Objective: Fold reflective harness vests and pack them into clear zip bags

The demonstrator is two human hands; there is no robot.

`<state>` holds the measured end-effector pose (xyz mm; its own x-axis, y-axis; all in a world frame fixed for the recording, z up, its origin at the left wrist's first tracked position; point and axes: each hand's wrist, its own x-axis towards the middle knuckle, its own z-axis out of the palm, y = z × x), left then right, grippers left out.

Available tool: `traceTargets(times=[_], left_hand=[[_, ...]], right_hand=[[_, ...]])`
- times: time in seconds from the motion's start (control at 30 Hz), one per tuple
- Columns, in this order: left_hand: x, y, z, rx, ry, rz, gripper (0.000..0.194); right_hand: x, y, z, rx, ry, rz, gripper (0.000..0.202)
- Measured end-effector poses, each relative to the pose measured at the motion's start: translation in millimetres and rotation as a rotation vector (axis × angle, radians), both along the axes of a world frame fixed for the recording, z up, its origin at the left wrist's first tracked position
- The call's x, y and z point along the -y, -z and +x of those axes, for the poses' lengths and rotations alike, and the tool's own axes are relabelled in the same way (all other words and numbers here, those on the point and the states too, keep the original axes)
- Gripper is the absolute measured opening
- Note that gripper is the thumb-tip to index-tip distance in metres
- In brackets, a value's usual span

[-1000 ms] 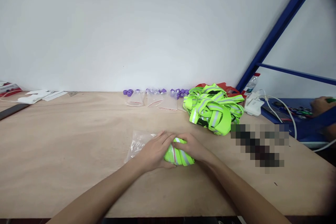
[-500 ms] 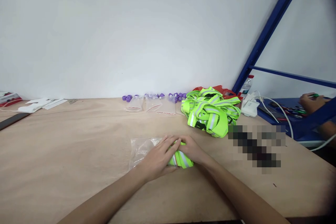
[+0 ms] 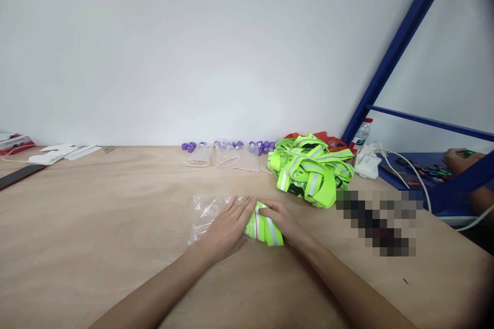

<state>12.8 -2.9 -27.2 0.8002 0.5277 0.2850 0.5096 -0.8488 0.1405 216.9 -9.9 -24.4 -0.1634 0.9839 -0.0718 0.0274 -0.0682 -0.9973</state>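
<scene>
A folded lime-yellow reflective strap with silver stripes lies partly inside a clear zip bag with a red line at its mouth. My left hand lies flat over the bag and the strap's left part, fingers stretched out. On the right, my right hand has its fingers curled against the strap's outer end, which sticks out of the bag mouth. The thumb of my right hand is hidden. Behind the hands sits a heap of similar reflective straps with black buckles.
Along the wall lie small clear bags and several purple rolls. A water bottle and a white power strip stand behind the heap. A blue metal frame rises at right; beyond it shows another person's hand.
My left hand has slid slightly left and flattened over the bag. The hands have moved apart, so more of the strap and the red line show between them.
</scene>
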Motion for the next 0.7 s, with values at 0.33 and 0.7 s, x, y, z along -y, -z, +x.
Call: traceTargets(times=[0.33, 0.7], left_hand=[[-4.1, -5.4, 1.2, -0.001, 0.088, 0.065, 0.088], [-2.9, 0.5, -0.6, 0.092, 0.151, 0.222, 0.067]], right_hand=[[-0.2, 1.1, 1.5, -0.101, -0.058, -0.071, 0.036], [3.9, 1.8, -2.2, -0.281, -0.137, -0.135, 0.035]])
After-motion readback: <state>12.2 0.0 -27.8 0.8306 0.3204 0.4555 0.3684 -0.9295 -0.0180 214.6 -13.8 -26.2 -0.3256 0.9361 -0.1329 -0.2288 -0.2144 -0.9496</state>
